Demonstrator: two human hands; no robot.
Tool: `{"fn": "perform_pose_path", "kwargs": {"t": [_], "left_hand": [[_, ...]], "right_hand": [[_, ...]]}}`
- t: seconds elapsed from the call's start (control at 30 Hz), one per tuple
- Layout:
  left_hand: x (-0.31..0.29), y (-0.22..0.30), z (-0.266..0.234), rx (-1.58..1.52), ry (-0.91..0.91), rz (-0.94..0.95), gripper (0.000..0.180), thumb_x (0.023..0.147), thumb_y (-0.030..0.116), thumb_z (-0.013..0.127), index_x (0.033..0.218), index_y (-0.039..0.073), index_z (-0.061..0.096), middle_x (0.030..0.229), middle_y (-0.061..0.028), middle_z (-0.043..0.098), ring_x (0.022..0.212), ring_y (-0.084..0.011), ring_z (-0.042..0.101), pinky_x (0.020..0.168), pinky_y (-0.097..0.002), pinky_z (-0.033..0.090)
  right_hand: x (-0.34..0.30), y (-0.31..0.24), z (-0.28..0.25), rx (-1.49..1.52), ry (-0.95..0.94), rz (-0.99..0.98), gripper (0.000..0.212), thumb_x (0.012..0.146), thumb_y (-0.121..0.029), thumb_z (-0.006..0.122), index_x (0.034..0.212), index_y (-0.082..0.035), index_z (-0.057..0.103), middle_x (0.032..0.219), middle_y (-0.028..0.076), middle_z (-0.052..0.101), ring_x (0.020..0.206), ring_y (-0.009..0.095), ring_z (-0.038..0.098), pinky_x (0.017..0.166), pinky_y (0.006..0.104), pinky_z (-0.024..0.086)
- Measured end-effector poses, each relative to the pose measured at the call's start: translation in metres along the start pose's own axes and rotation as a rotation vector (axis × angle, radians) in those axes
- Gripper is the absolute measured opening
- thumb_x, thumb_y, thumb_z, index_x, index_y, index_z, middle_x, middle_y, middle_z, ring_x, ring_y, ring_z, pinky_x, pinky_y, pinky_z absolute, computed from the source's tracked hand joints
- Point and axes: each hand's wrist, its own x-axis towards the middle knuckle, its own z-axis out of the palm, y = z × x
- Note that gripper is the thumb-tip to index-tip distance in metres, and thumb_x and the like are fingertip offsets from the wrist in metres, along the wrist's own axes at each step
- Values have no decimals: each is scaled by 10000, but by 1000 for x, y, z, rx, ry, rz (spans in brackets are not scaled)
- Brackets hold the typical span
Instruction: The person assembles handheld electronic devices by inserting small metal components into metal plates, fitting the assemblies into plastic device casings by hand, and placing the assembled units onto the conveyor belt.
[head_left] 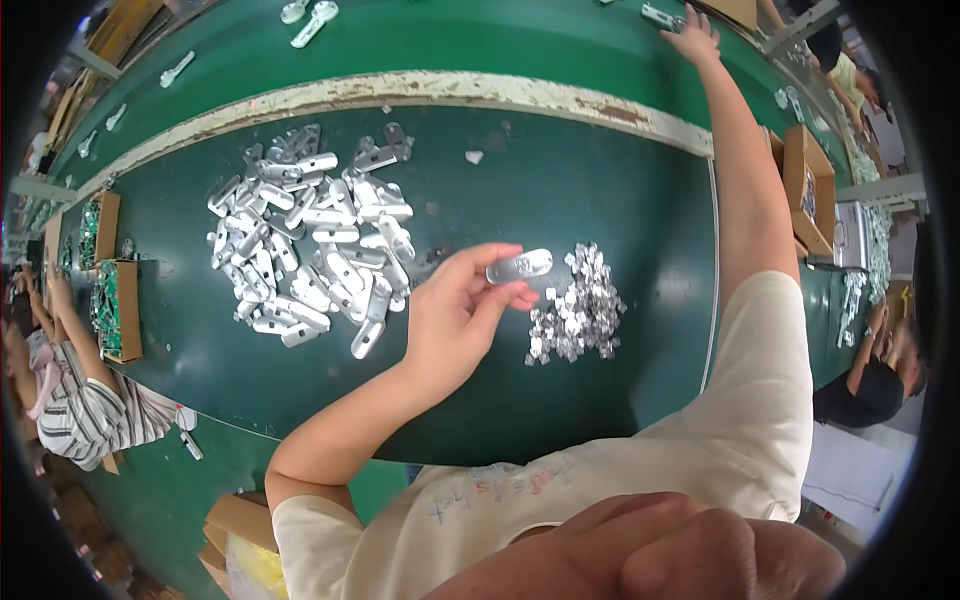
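Observation:
Over the dark green tabletop, my left hand (pixel 450 315) pinches a shiny silver metal part (pixel 522 266), long and round-ended, between thumb and fingers. Just right of that hand lies a pile of small silver metal pieces (pixel 575 318). To its left spreads a larger heap of similar elongated silver metal parts (pixel 340 217). My right arm stretches far forward, with my right hand (pixel 697 42) at the green conveyor belt (pixel 450 42). Its thumb and fingers are around the end of another elongated metal part (pixel 660 16) there.
A worn pale rail (pixel 430 88) separates table and belt. Several metal parts, such as one with a round end (pixel 315 24), lie on the belt. Cardboard boxes stand left (pixel 118 310) and right (pixel 808 190). Other people work at both sides, one in a striped shirt (pixel 85 405).

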Motion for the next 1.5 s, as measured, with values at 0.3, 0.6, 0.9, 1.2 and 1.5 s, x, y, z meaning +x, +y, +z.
{"fn": "perform_pose_path", "kwargs": {"t": [0.3,0.6,0.9,1.2,1.5], "left_hand": [[-1,-1,-12,62,47,20,225,829,-74,518,1053,-54,517,899,-112,571,776,-178,654,661,-229,519],[-6,-3,-3,93,13,58,219,837,-35,528,1055,-29,517,830,-106,629,768,-153,653,643,-221,504],[-4,9,-3,93,-11,-6,258,839,-63,515,1096,-47,495,860,-135,616,775,-170,634,683,-249,520],[-5,29,-6,-30,-45,1,287,803,-65,570,1083,-85,509,902,-156,619,763,-195,641,693,-266,543],[-15,25,5,-18,-80,-9,277,787,-76,571,1060,-68,523,894,-129,623,784,-176,645,695,-256,539]], "right_hand": [[-8,-33,16,186,-47,-215,364,760,-173,591,1102,-148,469,1131,185,439,913,379,548,791,428,473],[-43,-33,-7,555,-188,-361,346,802,-340,605,1042,-115,499,1054,156,532,1063,330,462,887,394,397],[-98,-52,-38,485,-109,-490,316,843,-299,567,1078,-99,501,1007,165,556,895,291,551,784,378,434],[-292,-83,-260,1271,-399,-670,358,760,-31,625,1097,38,527,1078,145,554,1039,220,508,891,317,381],[-326,-90,-271,1155,-328,-901,311,689,-9,657,973,81,565,971,195,557,850,259,548,747,322,440]]}}
